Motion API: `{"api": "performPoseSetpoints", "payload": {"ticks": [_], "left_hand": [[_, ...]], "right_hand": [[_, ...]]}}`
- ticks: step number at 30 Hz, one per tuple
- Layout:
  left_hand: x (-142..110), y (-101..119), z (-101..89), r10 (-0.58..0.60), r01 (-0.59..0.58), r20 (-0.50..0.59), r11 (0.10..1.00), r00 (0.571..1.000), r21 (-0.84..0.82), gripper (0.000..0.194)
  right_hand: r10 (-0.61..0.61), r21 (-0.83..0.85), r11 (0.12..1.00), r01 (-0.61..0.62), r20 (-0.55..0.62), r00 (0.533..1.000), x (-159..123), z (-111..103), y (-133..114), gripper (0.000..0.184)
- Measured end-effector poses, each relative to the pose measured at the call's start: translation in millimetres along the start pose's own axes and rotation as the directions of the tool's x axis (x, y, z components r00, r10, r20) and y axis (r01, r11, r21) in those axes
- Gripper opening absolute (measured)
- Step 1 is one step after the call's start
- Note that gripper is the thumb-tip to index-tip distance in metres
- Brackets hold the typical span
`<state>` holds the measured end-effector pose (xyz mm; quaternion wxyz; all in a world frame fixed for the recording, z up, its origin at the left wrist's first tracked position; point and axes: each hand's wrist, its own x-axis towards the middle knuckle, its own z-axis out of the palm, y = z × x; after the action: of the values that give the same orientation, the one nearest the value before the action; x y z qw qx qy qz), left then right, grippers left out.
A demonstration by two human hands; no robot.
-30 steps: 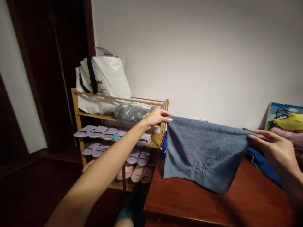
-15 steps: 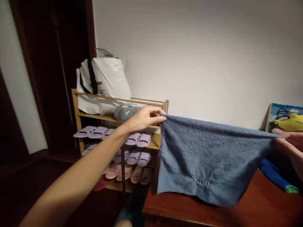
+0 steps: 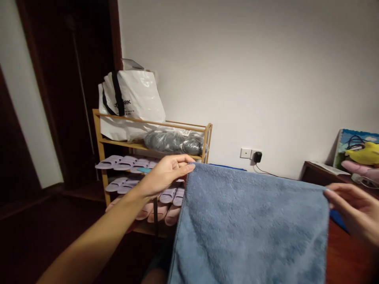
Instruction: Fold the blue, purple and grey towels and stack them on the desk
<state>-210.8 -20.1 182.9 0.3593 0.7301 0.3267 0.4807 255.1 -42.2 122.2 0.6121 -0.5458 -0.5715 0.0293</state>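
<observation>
Taking the whole view as a clock, a blue towel (image 3: 254, 228) hangs wide between 4 and 5 o'clock, and its bottom goes out of view. The left hand (image 3: 167, 175) is clamped on the towel's 10 o'clock corner, with its thumb on this side. The right hand (image 3: 355, 207) is clamped on the 2 o'clock corner. The top edge is pulled nearly straight and dips a bit toward the right hand. A red-brown counter (image 3: 342, 254) shows at 4 o'clock, just beside the towel. At 8 to 9 o'clock is a wooden shelf (image 3: 101, 152) with light purple slippers (image 3: 128, 162). A big white bag (image 3: 139, 94) sits on it at 10 o'clock. Near 3 o'clock, a black plug (image 3: 257, 157) is in the wall, and a yellow toy (image 3: 363, 154) is farther out.
</observation>
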Motion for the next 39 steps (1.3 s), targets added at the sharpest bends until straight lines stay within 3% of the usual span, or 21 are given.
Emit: {"api": "performPoseSetpoints", "payload": {"ticks": [3, 5, 10, 15, 19, 22, 25, 29, 33, 39], "left_hand": [[12.7, -60.1, 8.3, -0.042, 0.041, 0.002, 0.995, 0.999, 0.094, 0.028], [24.3, -110.0, 19.0, -0.096, 0.11, -0.066, 0.957, 0.993, 0.269, 0.027], [51.4, -217.7, 53.5, -0.156, 0.228, -0.19, 0.86, 0.969, 0.457, 0.019], [64.6, -271.9, 71.1, -0.131, 0.25, -0.237, 0.765, 0.963, 0.594, 0.011], [71.1, -291.2, 72.0, -0.073, 0.172, -0.175, 0.739, 0.982, 0.652, 0.016], [72.4, -303.4, 71.7, -0.031, 0.056, -0.05, 0.744, 0.998, 0.666, 0.02], [69.5, -318.3, 71.5, -0.032, -0.012, 0.055, 0.749, 0.998, 0.663, 0.031], [66.1, -331.9, 69.6, -0.055, -0.014, 0.084, 0.749, 0.995, 0.662, 0.041], [60.2, -324.4, 65.7, -0.078, -0.001, 0.093, 0.764, 0.993, 0.645, 0.041], [22.3, -283.7, 63.5, -0.12, 0.016, 0.127, 0.785, 0.985, 0.619, 0.041]], "right_hand": [[0.093, 0.07, 0.991, -0.112, 0.231, 0.969, 2.4, 37.8, 24.7, 0.04], [0.107, 0.05, 0.99, -0.135, 0.37, 0.923, 5.4, 71.6, 56.6, 0.042], [0.164, -0.128, 0.985, -0.12, 0.432, 0.887, 4.6, 158.0, 137.8, 0.041], [0.182, -0.314, 0.949, -0.043, 0.428, 0.885, -1.6, 203.6, 179.3, 0.029], [0.102, -0.32, 0.946, 0.056, 0.457, 0.883, -3.9, 220.1, 194.0, 0.02], [0.024, -0.237, 0.964, 0.123, 0.536, 0.844, -7.1, 225.1, 199.5, 0.022], [-0.019, -0.155, 0.978, 0.142, 0.611, 0.792, -11.9, 221.1, 203.3, 0.03], [-0.03, -0.132, 0.98, 0.148, 0.641, 0.767, -16.4, 208.9, 205.4, 0.032], [-0.031, -0.139, 0.977, 0.164, 0.662, 0.748, -19.7, 198.7, 201.6, 0.033], [0.003, -0.186, 0.969, 0.164, 0.668, 0.744, -44.3, 166.2, 189.4, 0.035]]}}
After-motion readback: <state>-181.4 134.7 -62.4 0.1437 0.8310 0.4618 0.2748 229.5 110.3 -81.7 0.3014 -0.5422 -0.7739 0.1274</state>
